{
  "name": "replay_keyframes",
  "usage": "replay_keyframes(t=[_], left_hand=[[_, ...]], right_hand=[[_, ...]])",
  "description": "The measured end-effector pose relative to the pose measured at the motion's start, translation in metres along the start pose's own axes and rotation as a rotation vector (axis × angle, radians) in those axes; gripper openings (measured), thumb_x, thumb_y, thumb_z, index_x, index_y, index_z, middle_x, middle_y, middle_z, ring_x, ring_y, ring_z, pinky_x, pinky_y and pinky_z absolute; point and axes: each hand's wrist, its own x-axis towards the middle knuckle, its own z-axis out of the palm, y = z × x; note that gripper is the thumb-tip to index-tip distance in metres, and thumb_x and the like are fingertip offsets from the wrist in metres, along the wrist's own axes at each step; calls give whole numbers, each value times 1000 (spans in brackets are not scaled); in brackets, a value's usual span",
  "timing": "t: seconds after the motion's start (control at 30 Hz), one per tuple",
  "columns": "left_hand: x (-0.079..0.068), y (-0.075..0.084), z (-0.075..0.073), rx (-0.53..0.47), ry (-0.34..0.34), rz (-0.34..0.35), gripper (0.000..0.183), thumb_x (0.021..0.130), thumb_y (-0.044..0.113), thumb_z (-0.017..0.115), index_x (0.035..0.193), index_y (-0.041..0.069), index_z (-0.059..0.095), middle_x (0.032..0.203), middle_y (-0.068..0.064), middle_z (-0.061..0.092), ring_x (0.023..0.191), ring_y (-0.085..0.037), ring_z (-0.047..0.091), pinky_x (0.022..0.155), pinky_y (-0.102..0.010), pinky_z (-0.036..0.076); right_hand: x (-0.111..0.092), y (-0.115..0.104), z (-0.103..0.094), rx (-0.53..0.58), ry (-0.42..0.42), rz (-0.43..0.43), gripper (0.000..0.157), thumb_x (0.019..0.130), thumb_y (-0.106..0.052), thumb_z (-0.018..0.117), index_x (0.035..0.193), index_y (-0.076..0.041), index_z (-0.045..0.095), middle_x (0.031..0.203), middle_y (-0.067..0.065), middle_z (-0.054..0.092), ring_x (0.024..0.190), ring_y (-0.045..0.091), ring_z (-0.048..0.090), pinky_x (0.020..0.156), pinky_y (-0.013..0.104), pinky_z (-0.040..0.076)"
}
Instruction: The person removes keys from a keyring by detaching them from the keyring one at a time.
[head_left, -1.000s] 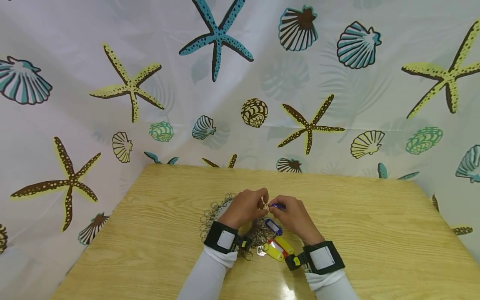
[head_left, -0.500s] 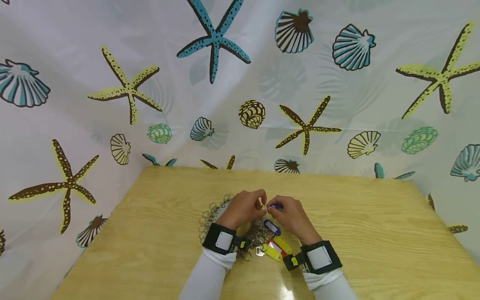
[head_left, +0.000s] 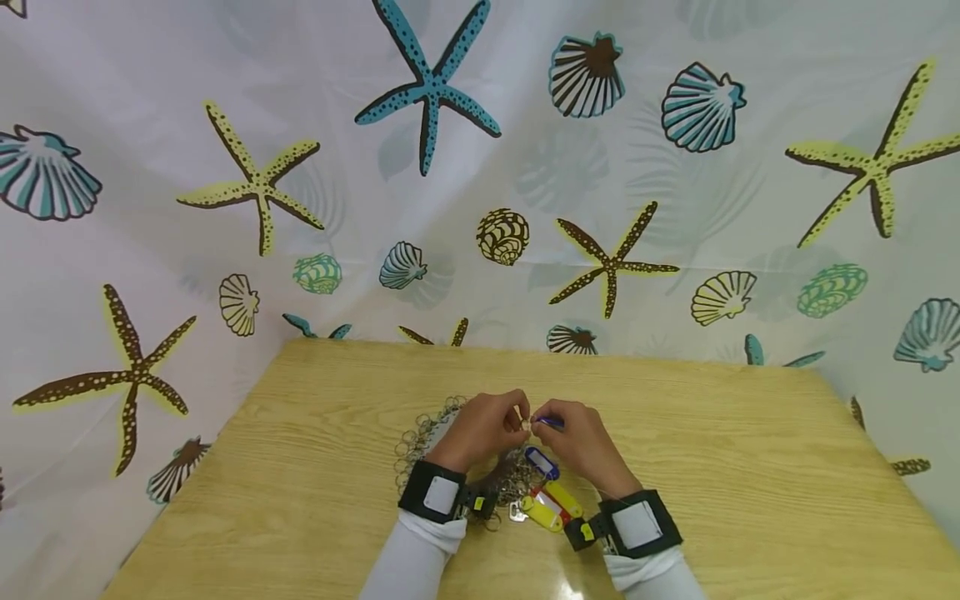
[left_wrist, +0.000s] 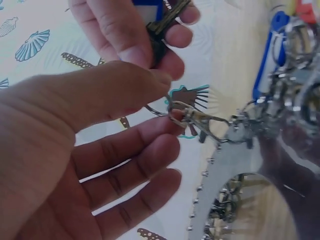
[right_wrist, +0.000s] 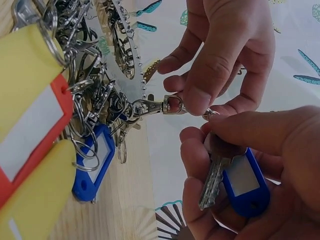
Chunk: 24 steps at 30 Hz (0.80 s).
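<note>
My left hand [head_left: 480, 429] pinches a metal ring with a swivel snap clasp [right_wrist: 147, 106] on it, between thumb and forefinger. Its other fingers are spread loosely in the left wrist view. My right hand [head_left: 585, 446] meets it fingertip to fingertip and holds a key [right_wrist: 215, 180] together with a blue key tag [right_wrist: 256, 197]. Where the key meets the ring is covered by the fingertips. The clasp runs to a grey metal plate [left_wrist: 232, 167] lined with studs, clasps and rings. Part of that plate is hidden under my left hand and wrist in the head view.
Below the hands hang or lie another blue tag [head_left: 542, 462], yellow tags [head_left: 543, 512] and a red tag [right_wrist: 60, 110], beside tangled clasps and rings. Everything is on a wood-grain table [head_left: 750, 467]. A patterned cloth [head_left: 450, 225] rises behind it.
The head view has tilted slightly, so the scene sits lower. Both hands stay together at the ring, with only small finger movements; the right fingertips are a little closer to the left ones.
</note>
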Motion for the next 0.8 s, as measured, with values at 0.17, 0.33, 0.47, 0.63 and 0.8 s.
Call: replay_keyframes(t=[0.17,0.33,0.47,0.63,0.8], left_hand=[[-2,-2,4,11,20,22,18,87,20,71,101,14,61,78,3,67,68,-8,61,62,-24,51],[-3,-4,5,7,27,37,19,87,19,71,100,14,59,79,3,67,68,-7,62,62,-24,52],[-3,-6,4,-6,32,51,19,87,19,72,99,15,58,79,4,67,69,-6,62,63,-23,52],[-3,-7,3,-20,27,53,18,87,19,71,98,16,58,80,4,67,70,-5,62,64,-23,52],[-4,-8,3,-44,25,53,17,87,18,72,98,13,60,79,4,67,69,-5,62,63,-22,51]], right_hand=[[0,1,0,-4,8,-3,4,88,-10,68,89,-8,72,76,-1,65,66,11,57,61,28,48],[0,1,0,1,-9,-11,5,89,-11,67,89,-8,71,77,0,66,66,11,57,61,28,47],[0,0,-1,-6,-10,-22,5,89,-11,67,88,-9,72,78,0,67,67,12,57,61,29,47],[0,0,-1,-26,-9,-34,5,88,-12,68,88,-10,72,82,0,68,70,12,57,63,29,48],[-1,1,-1,-38,-3,-50,5,88,-12,68,88,-10,72,84,0,68,71,13,58,64,30,48]])
